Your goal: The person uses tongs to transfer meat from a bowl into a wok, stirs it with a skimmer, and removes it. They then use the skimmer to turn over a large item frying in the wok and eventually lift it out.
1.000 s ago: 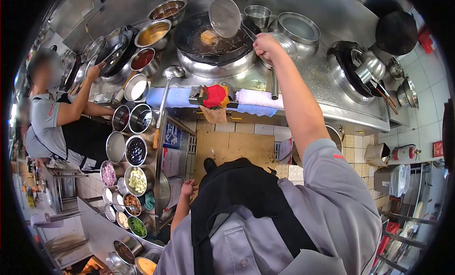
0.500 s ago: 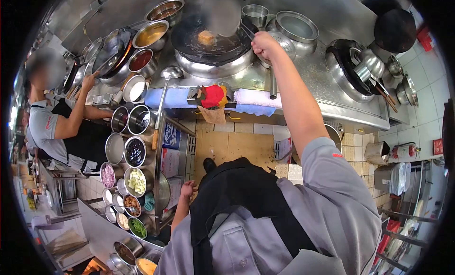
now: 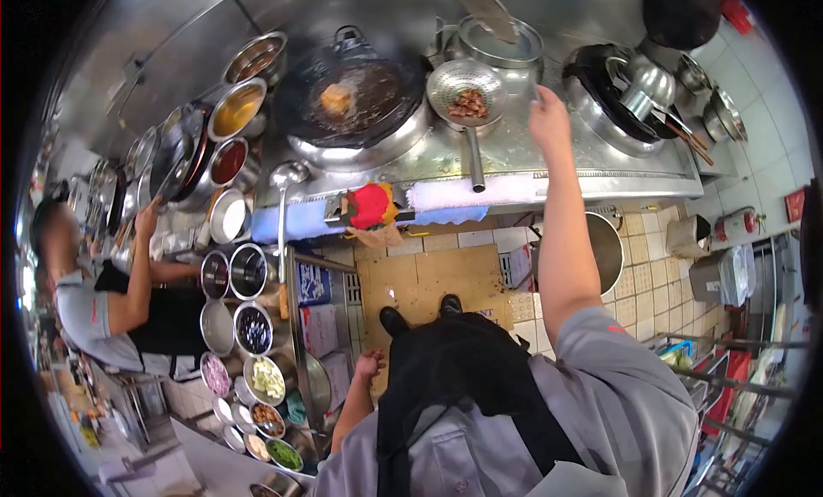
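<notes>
My right hand (image 3: pixel 550 118) is closed around the handle of a round, flat metal skimmer (image 3: pixel 484 10). The skimmer is tilted nearly edge-on above a lidded-looking metal pot (image 3: pixel 506 44). Left of the pot, a perforated strainer (image 3: pixel 444 84) holds browned pieces of food (image 3: pixel 468 104), its handle pointing toward me. A golden lump of food (image 3: pixel 336 98) sits in dark liquid in the wok (image 3: pixel 386 111). My left hand (image 3: pixel 370 363) hangs beside my apron, fingers curled, with nothing visible in it.
Bowls of sauces (image 3: pixel 237 111) stand left of the wok; a ladle (image 3: pixel 289 175) lies below them. Ingredient containers (image 3: pixel 266 381) line the left counter. A co-worker (image 3: pixel 129 304) stands at far left. A black wok with metal ladles (image 3: pixel 647 86) stands right.
The skimmer has swung from over the wok to the right, above the pot, with my right hand. Browned pieces now show in the strainer. The view has shifted slightly.
</notes>
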The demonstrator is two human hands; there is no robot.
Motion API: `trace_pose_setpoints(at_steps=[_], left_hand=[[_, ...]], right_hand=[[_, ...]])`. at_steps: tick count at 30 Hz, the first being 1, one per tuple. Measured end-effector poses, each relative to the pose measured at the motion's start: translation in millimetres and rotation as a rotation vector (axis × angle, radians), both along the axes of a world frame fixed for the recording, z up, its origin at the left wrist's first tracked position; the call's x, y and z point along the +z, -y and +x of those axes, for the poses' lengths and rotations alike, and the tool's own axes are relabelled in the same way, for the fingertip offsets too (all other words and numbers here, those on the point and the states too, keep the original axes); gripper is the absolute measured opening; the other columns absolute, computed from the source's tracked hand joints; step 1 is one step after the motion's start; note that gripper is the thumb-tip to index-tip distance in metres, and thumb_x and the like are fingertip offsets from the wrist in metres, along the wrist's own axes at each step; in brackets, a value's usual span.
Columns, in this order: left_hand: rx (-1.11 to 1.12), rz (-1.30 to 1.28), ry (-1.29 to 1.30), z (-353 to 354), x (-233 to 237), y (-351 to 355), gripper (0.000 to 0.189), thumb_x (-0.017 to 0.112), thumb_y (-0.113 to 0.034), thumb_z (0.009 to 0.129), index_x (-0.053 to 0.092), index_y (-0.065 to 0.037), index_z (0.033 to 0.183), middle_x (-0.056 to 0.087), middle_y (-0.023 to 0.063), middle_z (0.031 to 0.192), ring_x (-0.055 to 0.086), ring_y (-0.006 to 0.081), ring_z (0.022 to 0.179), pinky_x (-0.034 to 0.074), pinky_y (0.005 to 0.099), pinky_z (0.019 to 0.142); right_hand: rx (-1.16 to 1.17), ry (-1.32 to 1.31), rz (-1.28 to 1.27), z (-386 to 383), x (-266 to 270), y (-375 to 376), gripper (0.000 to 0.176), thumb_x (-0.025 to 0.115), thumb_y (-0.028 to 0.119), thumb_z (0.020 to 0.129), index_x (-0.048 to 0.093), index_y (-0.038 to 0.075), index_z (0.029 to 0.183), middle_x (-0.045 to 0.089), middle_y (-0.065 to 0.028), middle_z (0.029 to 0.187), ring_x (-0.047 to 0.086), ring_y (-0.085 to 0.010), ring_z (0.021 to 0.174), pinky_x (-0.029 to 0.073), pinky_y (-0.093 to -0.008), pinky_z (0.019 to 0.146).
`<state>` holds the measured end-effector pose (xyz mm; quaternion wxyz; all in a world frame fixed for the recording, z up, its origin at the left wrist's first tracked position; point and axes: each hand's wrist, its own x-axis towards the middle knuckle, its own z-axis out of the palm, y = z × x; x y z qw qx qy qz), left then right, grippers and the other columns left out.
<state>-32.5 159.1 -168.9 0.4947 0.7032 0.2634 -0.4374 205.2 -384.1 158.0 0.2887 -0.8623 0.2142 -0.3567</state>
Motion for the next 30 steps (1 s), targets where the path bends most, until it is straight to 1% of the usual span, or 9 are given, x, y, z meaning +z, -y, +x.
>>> trace_pose_setpoints(at_steps=[5,8,12,16,20,25,27,29,30], left_hand=[[-0.4,0.029,0.577,63.4,1.1,79.8,0.029,0.049,-0.03,0.084,0.059,-0.002,0.086,0.057,0.005,0.069,0.056,0.0139,0.064,0.041,0.0265,0.054],[-0.277,-0.321,0.325,119.9,77.5,182.9,0.024,0.048,-0.027,0.086,0.058,-0.005,0.087,0.053,-0.0013,0.069,0.048,0.0103,0.065,0.039,0.0248,0.059],[-0.069,-0.702,0.072,174.3,146.8,292.6,0.037,0.046,-0.031,0.086,0.045,-0.012,0.118,0.051,0.0022,0.11,0.048,0.0156,0.1,0.037,0.0345,0.086],[0.3,-0.851,-0.104,220.3,158.9,360.6,0.032,0.045,-0.03,0.084,0.046,-0.007,0.106,0.052,0.0072,0.105,0.046,0.0223,0.102,0.035,0.0393,0.088],[0.354,-0.837,-0.268,250.7,170.4,383.8,0.032,0.046,-0.028,0.083,0.043,-0.002,0.101,0.052,0.0096,0.099,0.047,0.0238,0.101,0.034,0.0411,0.09],[0.455,-1.089,-0.443,292.4,192.5,413.7,0.027,0.047,-0.023,0.083,0.045,0.003,0.092,0.052,0.0132,0.091,0.056,0.0216,0.078,0.048,0.0281,0.065],[0.486,-1.043,-0.372,315.9,200.1,425.4,0.02,0.046,-0.019,0.084,0.045,0.001,0.081,0.051,0.0093,0.077,0.053,0.0157,0.063,0.045,0.0207,0.05],[0.364,-1.214,-0.545,339.3,179.7,429.0,0.013,0.045,-0.013,0.083,0.042,-0.003,0.075,0.046,0.0036,0.064,0.047,0.0105,0.054,0.042,0.0207,0.047],[0.451,-1.151,-0.556,328.9,200.3,425.5,0.013,0.045,-0.008,0.081,0.039,-0.006,0.07,0.04,-0.0003,0.056,0.04,0.0071,0.048,0.037,0.0184,0.042]], right_hand=[[-0.244,-0.188,-0.109,-33.7,-1.8,54.1,0.034,0.046,0.006,0.073,0.051,-0.002,0.106,0.057,-0.0255,0.09,0.054,-0.0392,0.087,0.042,-0.0424,0.079],[-0.269,-0.329,-0.11,-24.4,-32.6,98.3,0.034,0.046,0.006,0.072,0.052,0.0,0.105,0.057,-0.0247,0.092,0.054,-0.0375,0.09,0.042,-0.042,0.079],[-0.302,-0.317,-0.092,-24.6,-43.0,119.6,0.034,0.046,0.007,0.072,0.054,0.002,0.105,0.057,-0.024,0.093,0.053,-0.0365,0.092,0.041,-0.0407,0.081],[-0.238,-0.317,0.039,-24.4,-48.6,112.6,0.037,0.047,0.005,0.07,0.052,-0.002,0.106,0.056,-0.0254,0.097,0.053,-0.0365,0.094,0.041,-0.0399,0.081],[-0.191,-0.257,-0.048,-31.9,-32.6,88.2,0.036,0.046,0.007,0.074,0.05,0.0,0.109,0.055,-0.0253,0.098,0.053,-0.0368,0.094,0.041,-0.0402,0.08],[-0.055,-0.136,0.49,-36.4,-5.5,31.4,0.035,0.046,0.008,0.079,0.046,0.002,0.114,0.057,-0.0217,0.088,0.056,-0.0312,0.084,0.042,-0.0355,0.075],[-0.052,-0.141,0.443,-34.6,10.9,18.9,0.033,0.045,0.009,0.08,0.047,0.001,0.113,0.057,-0.0177,0.081,0.056,-0.0272,0.077,0.042,-0.0334,0.071],[0.08,-0.086,0.405,-34.9,24.2,10.5,0.035,0.042,0.009,0.086,0.041,0.004,0.121,0.049,-0.0017,0.075,0.039,-0.0053,0.05,0.034,-0.0203,0.043],[0.057,-0.085,0.404,-35.4,32.6,4.8,0.035,0.042,0.009,0.086,0.041,0.004,0.121,0.049,-0.0017,0.075,0.039,-0.0053,0.05,0.034,-0.0203,0.043]])
